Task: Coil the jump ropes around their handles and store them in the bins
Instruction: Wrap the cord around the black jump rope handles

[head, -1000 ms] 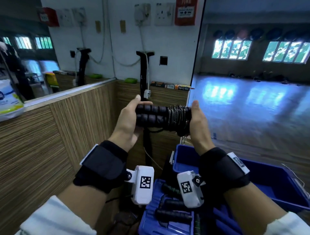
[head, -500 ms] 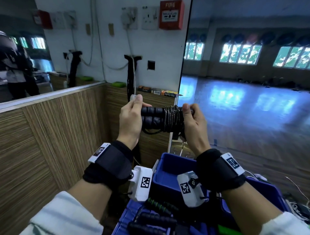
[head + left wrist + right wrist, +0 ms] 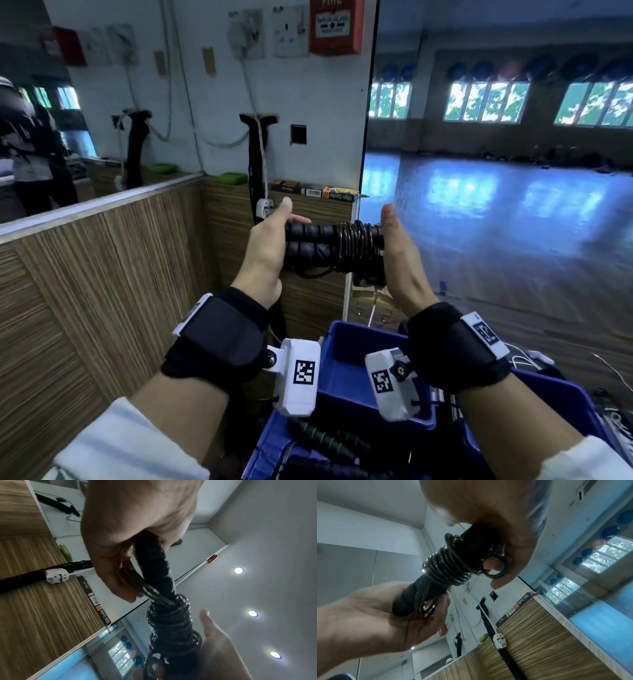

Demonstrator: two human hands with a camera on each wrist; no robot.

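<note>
Above two blue bins at a mirrored corner of a gym hall, a person held a black jump rope (image 3: 337, 247) level at chest height, its two foam handles side by side and most of its cord already bound round them in tight turns. The left hand (image 3: 265, 251) gripped the bare end of the handles, fingers (image 3: 118, 582) curled round them and over a few lengthwise strands of cord, thumb raised. The right hand (image 3: 399, 255) clasped the wound end, its fingers (image 3: 500, 574) bent round the bundle with a last small loop of cord hooked over one fingertip, thumb upright.

By the look of it, the coiling of this rope was all but finished: only that final loop and a short slack strand hanging under the bundle remained to be tucked in, after which the rope had yet to go down into a bin. It was in neither bin at this point, held well above both.

The nearer bin (image 3: 270, 442), at the bottom edge of the head view, held several ropes already, among them one with green-and-black handles (image 3: 322, 437) and at least one with dark handles below it; how many in all could not be told. The farther bin (image 3: 346, 373), directly under the wrists, showed bare blue floor where it was visible, the rest hidden behind the wrist cameras
</note>
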